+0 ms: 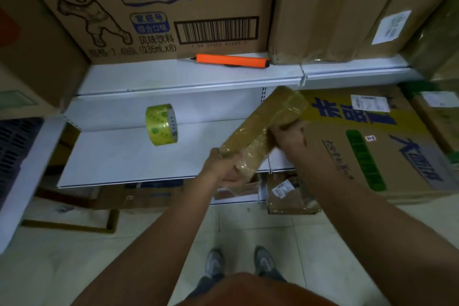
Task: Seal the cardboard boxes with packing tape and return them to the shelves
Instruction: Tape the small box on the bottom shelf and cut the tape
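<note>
Item: long, flat cardboard box (263,129), wrapped in glossy, wrinkled clear tape. We hold it tilted in the air before the white metal shelf (119,154). Our left hand (223,169) grips its lower end, fingers curled round; our right hand (288,135) grips near its upper end. A yellow-green tape roll (161,124) stands on edge on that shelf. A slim orange knife (232,61) lies on the shelf above.
</note>
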The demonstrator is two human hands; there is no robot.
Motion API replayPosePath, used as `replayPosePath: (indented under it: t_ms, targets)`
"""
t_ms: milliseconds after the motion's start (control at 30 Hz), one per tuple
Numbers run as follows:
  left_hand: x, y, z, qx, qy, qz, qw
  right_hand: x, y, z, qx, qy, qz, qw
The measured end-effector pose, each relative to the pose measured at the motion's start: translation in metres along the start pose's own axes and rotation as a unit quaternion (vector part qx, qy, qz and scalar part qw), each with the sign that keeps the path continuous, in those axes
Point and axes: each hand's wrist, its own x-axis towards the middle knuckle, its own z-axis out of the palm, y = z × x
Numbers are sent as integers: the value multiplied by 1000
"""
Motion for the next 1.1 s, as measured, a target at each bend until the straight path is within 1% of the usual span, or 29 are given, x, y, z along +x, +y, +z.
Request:
replayPosePath:
  t_ms: [33, 100, 133, 167, 200, 267, 333, 400, 533, 633, 700, 800, 867, 933, 1000, 1033, 1067, 1100]
  targets:
    - [-5, 1, 5, 37, 4, 6, 999, -11, 3, 11, 9, -26, -8, 1000]
    - [-10, 1, 11, 151, 14, 30, 988, -31, 9, 26, 11, -66, -59, 996]
    - [-10, 0, 13, 201, 13, 32, 979, -34, 13, 31, -3, -88, -80, 993]
    - [-10, 0, 12, 227, 13, 32, 973, -36, 13, 32, -26, -113, -86, 990]
    - [-8, -1, 12, 221, 14, 34, 975, -35, 12, 32, -51, -131, -86, 986]
    - [-8, -1, 15, 152, 33, 57, 986, -38, 6, 31, -103, -143, -98, 979]
    - [-12, -1, 18, 101, 64, 93, 988, -40, -3, 29, -109, -158, -124, 973]
    - [-13, 2, 15, 82, 89, 119, 985, -40, -11, 29, -104, -172, -146, 969]
    - [-4, 4, -4, 70, 69, 127, 987, -45, -13, 33, -101, -176, -142, 969]
    - [-5, -6, -12, 66, 69, 122, 988, -52, 0, 36, -93, -191, -126, 969]
    - [-5, -13, -13, 83, 64, 149, 983, -54, 5, 37, -79, -195, -113, 971]
    - [3, -9, -11, 83, 69, 192, 976, -53, 0, 39, -71, -180, -117, 974]
    - [7, -5, -12, 61, 56, 181, 980, -49, -5, 40, -80, -167, -118, 976]
    - [9, -4, -19, 9, 19, 146, 989, -41, -8, 41, -105, -156, -122, 974]
    - [9, -8, -29, -6, 1, 119, 993, -36, -8, 41, -141, -140, -139, 970]
    - [10, -14, -36, -9, 17, 112, 994, -35, -8, 41, -159, -129, -159, 966]
    - [10, -20, -44, -24, 59, 106, 992, -36, -8, 42, -178, -118, -184, 959]
    - [9, -26, -54, -45, 124, 99, 986, -37, -8, 43, -204, -111, -207, 950]
